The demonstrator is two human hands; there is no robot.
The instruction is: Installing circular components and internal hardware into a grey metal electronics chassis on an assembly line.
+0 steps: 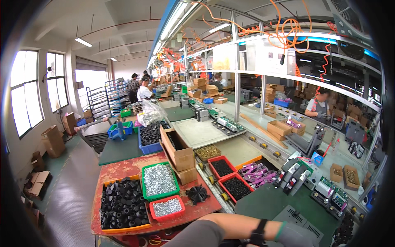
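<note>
My left arm, in a grey sleeve with a dark wrist strap, reaches rightward along the lower edge. My left hand (297, 235) wears a grey glove with a green cuff; its fingers are out of sight. Beside it, a grey slotted panel (288, 216) lies on the green work surface (257, 203). Beyond the hand stands an assembly of circuit board and black modules (291, 175), and to its right is another board with components (329, 195). Purple parts with metal ends (257, 172) fill an orange bin. My right hand is not in view.
A red table (123, 166) at left carries an orange bin (127, 229) of black caps, a green bin (164, 196) of silver parts and a black fan guard (197, 194). A roller track (212, 180) runs beside it. One co-worker (317, 108) sits across the line.
</note>
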